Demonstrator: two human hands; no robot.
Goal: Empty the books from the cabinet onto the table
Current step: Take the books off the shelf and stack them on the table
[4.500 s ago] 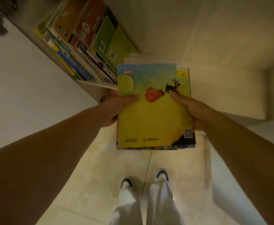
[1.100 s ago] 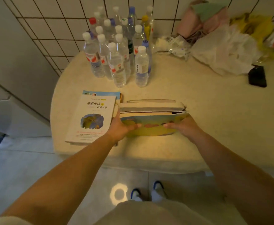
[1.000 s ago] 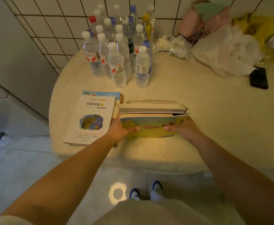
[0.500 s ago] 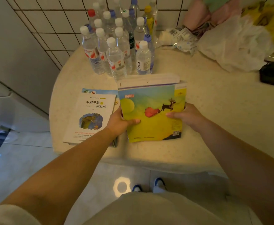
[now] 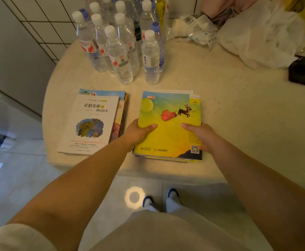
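From the head camera, you look down on a pale speckled stone table (image 5: 229,105) with a rounded edge. Your left hand (image 5: 139,133) grips the left edge of a stack of thin books topped by a yellow-and-blue paperback with a reindeer and red sleigh (image 5: 169,124), thumb laid across the cover and fingers curled under the side. Your right hand (image 5: 200,134) holds the stack's right edge the same way, thumb on top, fingers wrapped around the side. The stack lies flat near the front edge of the table; whether its underside is fully resting on the surface you cannot tell.

Just beside it on the left sits a second pile of books, with a white paperback showing a blue dragon picture (image 5: 92,124) on top, apart from the held stack. Behind both piles stands a cluster of clear plastic water bottles with white caps (image 5: 121,46), upright. At the far right lie crumpled white plastic bags (image 5: 260,37) and a flat black phone-like object (image 5: 300,71). Below the table edge your white-and-blue shoes (image 5: 160,200) stand on glossy floor tiles.
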